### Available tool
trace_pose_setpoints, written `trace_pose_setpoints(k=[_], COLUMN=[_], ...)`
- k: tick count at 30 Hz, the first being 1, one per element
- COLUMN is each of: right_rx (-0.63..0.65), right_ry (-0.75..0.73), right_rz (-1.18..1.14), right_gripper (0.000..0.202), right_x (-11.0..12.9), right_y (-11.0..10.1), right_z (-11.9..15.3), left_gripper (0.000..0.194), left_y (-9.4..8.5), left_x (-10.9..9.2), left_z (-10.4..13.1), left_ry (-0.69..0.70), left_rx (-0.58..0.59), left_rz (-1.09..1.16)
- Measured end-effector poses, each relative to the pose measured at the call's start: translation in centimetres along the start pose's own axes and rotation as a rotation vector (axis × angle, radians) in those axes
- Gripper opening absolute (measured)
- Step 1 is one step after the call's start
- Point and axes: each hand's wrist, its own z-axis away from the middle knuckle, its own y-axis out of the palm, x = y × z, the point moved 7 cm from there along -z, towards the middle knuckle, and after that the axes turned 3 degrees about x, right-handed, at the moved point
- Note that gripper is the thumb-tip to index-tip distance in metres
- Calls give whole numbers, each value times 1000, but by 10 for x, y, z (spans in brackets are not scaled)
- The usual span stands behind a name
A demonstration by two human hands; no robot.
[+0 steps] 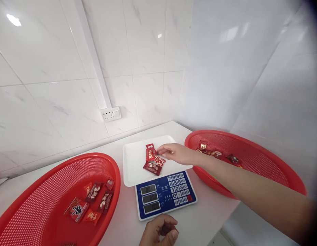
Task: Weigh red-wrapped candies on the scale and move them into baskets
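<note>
My right hand [175, 153] reaches from the right over a white scale tray [132, 167], its fingers stretched and slightly bent. The fingertips are at the right edge of a small pile of red snack packets [150, 153]; whether they touch one I cannot tell. A dark red packet [152, 167] lies at the front of that pile. The tray sits on a digital scale [166, 194] with a blue keypad panel; its display digits are too faint to read. My left hand [159, 230] is just in front of the scale, loosely curled, thumb and fingers apart, nothing visible in it.
On the left stands a red mesh basket [27, 201] with several snack packets [93, 203] inside. Another red basket [273, 174] at the right, partly behind my forearm, also holds packets [212, 153]. Both rest on a white table [199, 215] against a tiled wall with a socket [110, 114].
</note>
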Motion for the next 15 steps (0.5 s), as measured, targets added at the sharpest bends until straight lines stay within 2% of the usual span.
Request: trace_pose_setpoints(k=[3,6,10,13,15], right_rx=[-24,-24,-36,-71,-108], right_ry=[-58,-7,170,258,279], right_rz=[25,-22,-127,-150,-125], right_gripper=[32,35,40,39,38], right_x=[13,4,-40,-73,-87], right_y=[-6,-4,15,31,33], right_z=[43,90,141,163,172], left_gripper=[55,47,35,29,27], left_y=[2,5,10,15,17], left_x=[-10,-22,-36,-42,-43], left_z=[2,7,13,16,16], left_ry=[17,16,-8,-34,-48], left_rx=[-6,-3,5,46,65], left_rz=[-34,-78,-126,-144,-165])
